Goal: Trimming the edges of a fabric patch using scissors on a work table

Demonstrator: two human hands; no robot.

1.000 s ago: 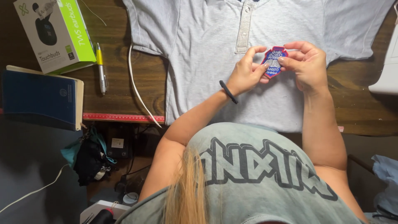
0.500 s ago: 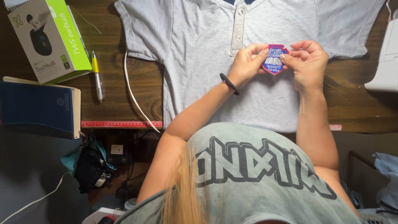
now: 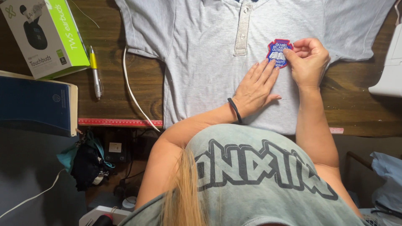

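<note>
A grey shirt lies flat on the wooden table, near its far edge. The left hand presses it, fingers spread. The right hand pinches a blue-red patch on the chest.

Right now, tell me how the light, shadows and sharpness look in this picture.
Head view: even, warm light on the grey shirt, no glare; the left hand and right hand cast soft shadows beside them; the patch and pen look sharp; the space under the wooden table at lower left is dark and murky; the white machine is cut off at the right edge.
</note>
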